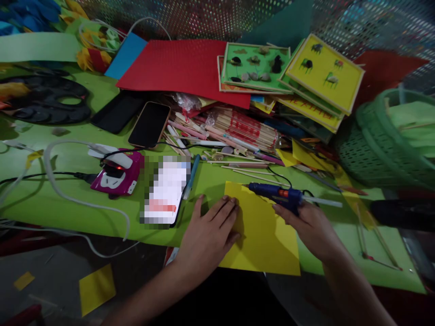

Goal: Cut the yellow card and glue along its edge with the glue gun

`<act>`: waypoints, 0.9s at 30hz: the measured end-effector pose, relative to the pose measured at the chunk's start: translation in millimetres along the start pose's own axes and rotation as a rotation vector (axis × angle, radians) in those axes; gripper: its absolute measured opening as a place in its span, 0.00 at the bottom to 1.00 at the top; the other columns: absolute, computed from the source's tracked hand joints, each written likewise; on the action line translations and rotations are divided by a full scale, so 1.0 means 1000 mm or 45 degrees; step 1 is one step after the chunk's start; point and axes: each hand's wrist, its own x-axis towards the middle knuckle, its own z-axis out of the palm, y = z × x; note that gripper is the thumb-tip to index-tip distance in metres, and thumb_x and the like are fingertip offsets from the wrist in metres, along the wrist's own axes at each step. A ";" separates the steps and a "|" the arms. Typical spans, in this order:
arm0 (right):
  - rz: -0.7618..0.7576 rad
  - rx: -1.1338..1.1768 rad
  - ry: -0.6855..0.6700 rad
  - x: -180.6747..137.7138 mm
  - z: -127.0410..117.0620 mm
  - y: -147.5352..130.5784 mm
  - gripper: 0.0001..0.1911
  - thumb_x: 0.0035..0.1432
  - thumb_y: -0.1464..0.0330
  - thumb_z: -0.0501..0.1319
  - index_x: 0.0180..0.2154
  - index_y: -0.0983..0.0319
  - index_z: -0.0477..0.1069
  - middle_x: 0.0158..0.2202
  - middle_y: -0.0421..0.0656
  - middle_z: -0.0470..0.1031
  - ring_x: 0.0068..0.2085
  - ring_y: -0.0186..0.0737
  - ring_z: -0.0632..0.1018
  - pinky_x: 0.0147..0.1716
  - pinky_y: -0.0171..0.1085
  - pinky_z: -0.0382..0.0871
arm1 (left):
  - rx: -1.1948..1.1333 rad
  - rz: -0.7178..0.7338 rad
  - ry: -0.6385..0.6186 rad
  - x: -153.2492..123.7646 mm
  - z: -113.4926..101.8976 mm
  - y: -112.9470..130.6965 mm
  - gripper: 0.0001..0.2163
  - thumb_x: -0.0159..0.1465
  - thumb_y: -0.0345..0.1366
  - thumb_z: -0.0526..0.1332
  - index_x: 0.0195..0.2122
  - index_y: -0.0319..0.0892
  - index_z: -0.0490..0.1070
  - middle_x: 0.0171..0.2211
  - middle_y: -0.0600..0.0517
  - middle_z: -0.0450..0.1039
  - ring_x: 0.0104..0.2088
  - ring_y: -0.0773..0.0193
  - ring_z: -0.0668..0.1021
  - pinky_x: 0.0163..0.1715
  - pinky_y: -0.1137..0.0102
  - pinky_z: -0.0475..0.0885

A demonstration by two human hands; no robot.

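A yellow sheet of paper (265, 240) lies at the front of the green table, its near edge reaching past the table edge. My left hand (212, 231) rests flat on the sheet's left side, fingers spread. In my right hand (307, 222) is a blue glue gun (278, 194), gripped by its handle. Its nozzle points left, over the sheet's upper left corner. A pale glue stick (328, 202) juts from the back of the gun. To the left of my left hand are a lit phone (166, 190) and a blue pen (192, 174).
A purple power strip (118, 174) with cables sits at left, near a dark phone (149, 123) and a black palette (44, 102). Bundled sticks (244, 127), red card (176, 68) and framed yellow picture (326, 72) fill the back. A green basket (384, 136) stands right.
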 end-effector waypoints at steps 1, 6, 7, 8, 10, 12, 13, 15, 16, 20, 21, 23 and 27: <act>0.002 0.005 0.000 0.000 0.000 0.001 0.25 0.64 0.48 0.54 0.33 0.61 0.76 0.27 0.46 0.79 0.30 0.48 0.79 0.28 0.39 0.67 | 0.001 -0.001 0.001 0.000 0.000 0.000 0.22 0.72 0.46 0.53 0.65 0.46 0.62 0.67 0.51 0.63 0.67 0.58 0.65 0.70 0.45 0.46; -0.022 0.014 -0.001 0.002 0.004 -0.004 0.25 0.64 0.48 0.53 0.37 0.61 0.77 0.27 0.46 0.79 0.31 0.49 0.79 0.29 0.39 0.67 | -0.003 -0.009 0.001 0.000 0.000 0.001 0.22 0.72 0.46 0.53 0.65 0.46 0.62 0.67 0.50 0.63 0.67 0.58 0.65 0.70 0.45 0.44; -0.025 0.012 0.002 0.002 0.004 -0.005 0.26 0.64 0.48 0.53 0.37 0.61 0.77 0.27 0.45 0.78 0.31 0.49 0.79 0.28 0.39 0.67 | -0.001 -0.009 0.000 0.000 0.000 0.001 0.22 0.73 0.45 0.52 0.66 0.46 0.61 0.67 0.50 0.63 0.67 0.58 0.65 0.70 0.45 0.45; -0.024 0.008 0.002 0.002 0.003 -0.005 0.26 0.64 0.48 0.53 0.37 0.62 0.77 0.26 0.45 0.78 0.30 0.49 0.79 0.28 0.39 0.67 | 0.003 -0.010 -0.001 0.000 -0.001 0.001 0.22 0.73 0.45 0.52 0.66 0.47 0.60 0.67 0.50 0.63 0.67 0.58 0.65 0.70 0.46 0.45; -0.009 0.005 0.002 0.001 0.002 -0.002 0.27 0.63 0.47 0.53 0.35 0.62 0.77 0.25 0.45 0.77 0.30 0.49 0.79 0.28 0.40 0.67 | 0.013 -0.008 0.006 0.001 -0.001 0.001 0.22 0.73 0.45 0.52 0.66 0.47 0.61 0.66 0.50 0.64 0.66 0.58 0.66 0.69 0.46 0.47; 0.024 -0.001 0.015 -0.002 0.000 0.004 0.27 0.63 0.47 0.54 0.35 0.62 0.77 0.25 0.46 0.78 0.30 0.50 0.79 0.29 0.40 0.68 | 0.017 -0.008 0.015 0.001 -0.001 0.001 0.22 0.72 0.45 0.53 0.65 0.47 0.62 0.66 0.50 0.64 0.66 0.57 0.67 0.69 0.46 0.48; 0.042 0.000 0.028 -0.004 -0.001 0.007 0.27 0.63 0.47 0.54 0.35 0.62 0.78 0.26 0.46 0.79 0.31 0.50 0.80 0.29 0.40 0.68 | 0.015 -0.009 0.023 0.001 0.000 0.000 0.22 0.72 0.45 0.53 0.65 0.47 0.62 0.66 0.50 0.64 0.66 0.57 0.67 0.69 0.46 0.47; 0.063 0.016 0.056 -0.007 -0.002 0.012 0.26 0.63 0.47 0.54 0.36 0.61 0.78 0.26 0.46 0.79 0.31 0.50 0.80 0.29 0.40 0.68 | 0.012 -0.011 0.028 0.001 0.001 0.000 0.21 0.72 0.45 0.53 0.65 0.47 0.63 0.66 0.50 0.64 0.66 0.57 0.67 0.69 0.45 0.47; 0.063 0.028 0.066 -0.007 -0.002 0.013 0.26 0.62 0.47 0.54 0.36 0.61 0.78 0.25 0.45 0.79 0.30 0.50 0.80 0.29 0.40 0.68 | 0.014 -0.009 0.029 0.001 0.001 0.000 0.21 0.72 0.45 0.53 0.65 0.47 0.63 0.66 0.50 0.64 0.66 0.57 0.67 0.69 0.45 0.47; 0.040 0.054 0.056 -0.007 -0.001 0.012 0.25 0.63 0.47 0.55 0.35 0.60 0.78 0.24 0.44 0.78 0.28 0.48 0.79 0.27 0.39 0.68 | 0.024 -0.002 0.026 0.001 0.000 0.001 0.21 0.72 0.44 0.54 0.65 0.46 0.63 0.66 0.49 0.66 0.65 0.56 0.68 0.68 0.44 0.50; 0.038 0.052 0.043 -0.006 -0.001 0.011 0.25 0.63 0.48 0.55 0.34 0.60 0.78 0.23 0.43 0.77 0.28 0.48 0.79 0.27 0.39 0.68 | 0.023 -0.001 0.027 0.001 0.000 0.001 0.21 0.72 0.44 0.53 0.65 0.46 0.63 0.66 0.49 0.66 0.65 0.56 0.68 0.68 0.44 0.50; 0.029 0.053 0.020 -0.005 0.000 0.009 0.24 0.63 0.48 0.55 0.33 0.60 0.77 0.22 0.43 0.77 0.27 0.47 0.79 0.27 0.39 0.68 | 0.022 -0.005 0.030 0.001 -0.001 0.001 0.21 0.72 0.44 0.54 0.65 0.46 0.63 0.66 0.49 0.66 0.65 0.56 0.68 0.68 0.44 0.50; 0.005 0.057 0.030 -0.003 0.002 0.008 0.24 0.63 0.49 0.55 0.32 0.60 0.77 0.24 0.45 0.78 0.28 0.47 0.79 0.27 0.39 0.67 | 0.031 -0.013 0.015 0.001 -0.001 0.001 0.21 0.72 0.45 0.54 0.64 0.47 0.64 0.66 0.49 0.66 0.65 0.55 0.68 0.68 0.44 0.51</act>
